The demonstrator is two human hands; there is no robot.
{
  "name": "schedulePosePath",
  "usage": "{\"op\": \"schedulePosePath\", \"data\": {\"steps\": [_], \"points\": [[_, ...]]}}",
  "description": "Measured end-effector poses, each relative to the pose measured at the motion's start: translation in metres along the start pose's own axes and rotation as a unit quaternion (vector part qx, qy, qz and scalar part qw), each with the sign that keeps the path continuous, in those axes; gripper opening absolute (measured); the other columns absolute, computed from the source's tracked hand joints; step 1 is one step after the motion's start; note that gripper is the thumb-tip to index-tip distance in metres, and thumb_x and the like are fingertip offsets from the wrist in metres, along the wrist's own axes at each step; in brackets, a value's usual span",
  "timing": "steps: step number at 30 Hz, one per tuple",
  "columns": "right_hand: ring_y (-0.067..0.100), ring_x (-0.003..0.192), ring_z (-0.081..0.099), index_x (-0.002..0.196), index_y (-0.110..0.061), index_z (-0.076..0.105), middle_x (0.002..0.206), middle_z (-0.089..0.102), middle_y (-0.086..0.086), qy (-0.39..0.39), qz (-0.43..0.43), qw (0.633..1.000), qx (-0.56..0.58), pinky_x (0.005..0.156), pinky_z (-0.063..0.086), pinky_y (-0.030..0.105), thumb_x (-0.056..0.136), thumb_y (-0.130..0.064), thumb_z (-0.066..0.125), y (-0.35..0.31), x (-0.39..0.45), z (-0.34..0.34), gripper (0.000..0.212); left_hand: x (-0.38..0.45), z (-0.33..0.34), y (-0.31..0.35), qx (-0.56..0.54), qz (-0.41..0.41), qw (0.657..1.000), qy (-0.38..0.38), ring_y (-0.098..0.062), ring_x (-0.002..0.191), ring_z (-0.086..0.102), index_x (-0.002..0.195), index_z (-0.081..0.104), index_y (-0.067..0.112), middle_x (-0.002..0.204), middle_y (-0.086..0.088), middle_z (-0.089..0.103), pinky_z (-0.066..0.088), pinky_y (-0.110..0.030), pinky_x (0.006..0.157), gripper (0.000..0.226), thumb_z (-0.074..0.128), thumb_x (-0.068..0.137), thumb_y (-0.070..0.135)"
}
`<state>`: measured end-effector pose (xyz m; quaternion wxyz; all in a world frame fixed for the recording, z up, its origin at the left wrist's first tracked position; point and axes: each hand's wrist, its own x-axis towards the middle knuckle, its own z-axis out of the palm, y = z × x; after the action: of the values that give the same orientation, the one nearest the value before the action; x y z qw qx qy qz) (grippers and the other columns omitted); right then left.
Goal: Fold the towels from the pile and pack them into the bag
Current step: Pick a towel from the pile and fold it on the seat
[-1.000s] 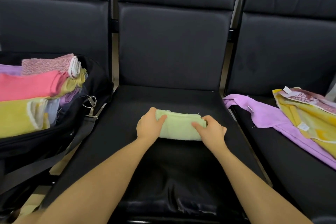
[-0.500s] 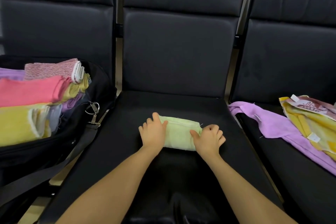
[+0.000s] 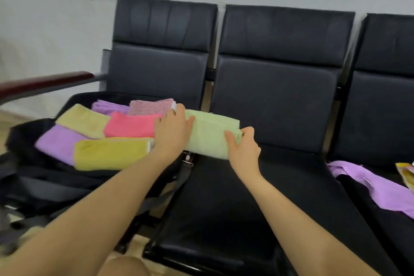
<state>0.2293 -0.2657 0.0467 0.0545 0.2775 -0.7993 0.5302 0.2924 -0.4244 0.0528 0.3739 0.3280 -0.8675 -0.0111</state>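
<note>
Head view: both hands grip the folded green towel [image 3: 209, 134], left hand [image 3: 171, 132] at its left end, right hand [image 3: 243, 148] at its right, lifted over the black bag's [image 3: 31, 163] right edge beside folded towels [image 3: 132, 126] packed inside.

We've lifted the folded pale-green cloth towel [image 3: 210, 135] off the seat w/ left hand [image 3: 171, 132] & right hand [image 3: 243, 150], now over the black fabric bag's [image 3: 29, 141] edge.

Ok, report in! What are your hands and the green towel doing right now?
Left hand and right hand grip folded green towel, held at black bag edge. Bag packed with folded towels. Nothing blocking.
</note>
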Motion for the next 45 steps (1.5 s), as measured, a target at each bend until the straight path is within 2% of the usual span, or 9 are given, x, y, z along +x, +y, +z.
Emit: {"op": "schedulePosePath", "data": {"steps": [7,12,20,26,30,32,35,39,45], "points": [[0.003,0.067,0.038,0.098,-0.015,0.037,0.079,0.052,-0.009,-0.058,-0.082,0.995,-0.006,0.100,0.029,0.041,0.097,-0.035,0.051,-0.091,0.009,0.111,0.024,0.039,-0.046,-0.140,0.050,-0.074,0.995,0.035,-0.040,0.103,0.056,0.121,0.045,0.003,0.113,-0.019,0.057,0.036,-0.046,0.086,0.038,0.042,0.099,0.034],[0.030,0.106,0.053,0.108,-0.007,0.043,0.086,0.051,-0.003,-0.113,-0.077,0.991,0.000,0.105,0.026,0.047,0.093,-0.035,0.058,-0.126,0.017,0.206,0.034,0.060,-0.044,-0.240,0.047,-0.118,0.992,-0.008,-0.037,0.109,0.053,0.124,0.044,0.005,0.120,-0.018,0.056,0.029,-0.045,0.095,0.038,0.041,0.100,0.034],[0.025,0.109,0.054,0.118,-0.009,0.042,0.110,0.063,0.007,-0.197,-0.114,0.968,-0.107,0.088,0.021,0.038,0.093,-0.039,0.054,-0.135,0.012,0.315,0.041,0.056,-0.022,-0.345,0.046,-0.167,0.985,-0.016,-0.031,0.100,0.059,0.118,0.047,0.013,0.104,-0.011,0.065,0.026,-0.039,0.091,0.039,0.053,0.093,0.042],[0.028,0.116,0.040,0.122,-0.015,0.047,0.126,0.053,0.007,-0.200,-0.161,0.925,-0.281,0.093,0.023,0.040,0.094,-0.044,0.049,-0.107,-0.001,0.336,0.041,0.040,0.008,-0.364,0.136,-0.152,0.977,-0.069,-0.034,0.107,0.053,0.126,0.054,0.015,0.117,-0.013,0.060,0.034,-0.043,0.089,0.044,0.048,0.095,0.046],[0.022,0.136,0.026,0.141,-0.031,0.038,0.150,0.031,-0.003,-0.214,-0.289,0.897,-0.257,0.104,0.016,0.040,0.096,-0.044,0.046,-0.105,0.004,0.326,0.048,0.037,0.012,-0.361,0.182,-0.062,0.981,0.016,-0.044,0.109,0.055,0.128,0.058,0.005,0.124,-0.021,0.058,0.044,-0.051,0.088,0.049,0.066,0.088,0.033],[0.015,0.145,0.014,0.145,-0.034,0.036,0.157,0.025,-0.008,-0.310,-0.334,0.840,-0.293,0.112,0.003,0.047,0.101,-0.047,0.033,-0.107,0.009,0.320,0.046,0.034,0.013,-0.358,0.178,0.009,0.983,0.046,-0.039,0.117,0.053,0.128,0.059,0.010,0.131,-0.015,0.057,0.038,-0.048,0.093,0.042,0.052,0.094,0.034],[0.012,0.148,0.003,0.152,-0.033,0.019,0.161,0.010,-0.009,-0.408,-0.290,0.788,-0.359,0.113,-0.009,0.054,0.103,-0.047,0.016,-0.099,0.011,0.317,0.051,0.029,0.017,-0.347,0.168,0.034,0.982,-0.085,-0.029,0.136,0.039,0.132,0.057,0.018,0.142,-0.007,0.050,0.024,-0.047,0.109,0.061,0.016,0.096,0.045],[0.010,0.148,0.001,0.152,-0.036,0.014,0.161,0.008,-0.011,-0.409,-0.280,0.794,-0.353,0.114,-0.010,0.052,0.102,-0.048,0.014,-0.090,0.009,0.322,0.051,0.043,0.018,-0.350,0.204,-0.017,0.948,-0.242,-0.022,0.148,0.003,0.149,0.026,0.032,0.158,0.006,0.020,-0.002,-0.047,0.117,0.053,0.012,0.101,0.047],[0.010,0.135,0.033,0.141,-0.034,0.040,0.146,0.042,-0.011,-0.279,-0.305,0.872,-0.263,0.105,0.016,0.043,0.099,-0.042,0.037,-0.096,0.019,0.286,0.042,0.051,-0.012,-0.308,0.230,0.023,0.952,-0.200,-0.023,0.146,0.010,0.148,0.030,0.025,0.158,0.001,0.022,-0.003,-0.046,0.116,0.051,0.024,0.101,0.044]]}}
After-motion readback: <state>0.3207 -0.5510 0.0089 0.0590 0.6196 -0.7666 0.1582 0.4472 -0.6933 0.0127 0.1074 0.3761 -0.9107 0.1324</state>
